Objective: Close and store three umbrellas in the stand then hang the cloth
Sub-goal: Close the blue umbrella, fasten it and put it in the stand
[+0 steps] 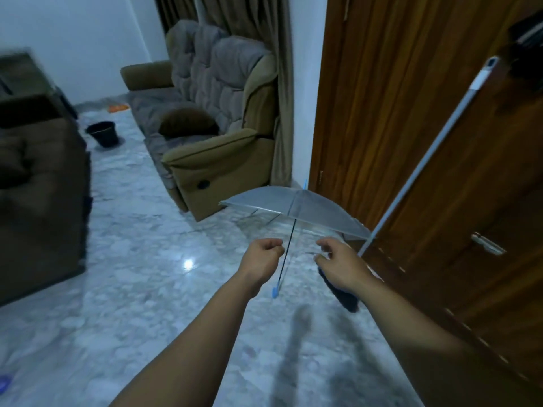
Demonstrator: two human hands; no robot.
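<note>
A clear umbrella (311, 210) stands open low over the marble floor, its blue tip pointing away and its dark shaft running down to a blue handle (275, 292). My left hand (263, 258) is curled into a loose fist just left of the shaft, touching or nearly touching it. My right hand (338, 264) hovers below the canopy's near edge with thumb and fingers slightly apart around a thin silvery piece. A dark, elongated object (345, 298) shows beneath my right wrist; I cannot tell whether I hold it. A black bucket (102, 133) stands far left on the floor.
A long white pole (426, 160) leans against the wooden door (411, 113) on the right. A tan recliner (223, 148) sits behind the umbrella, and a brown sofa (35, 186) fills the left side. Something orange (117, 108) lies on the far floor.
</note>
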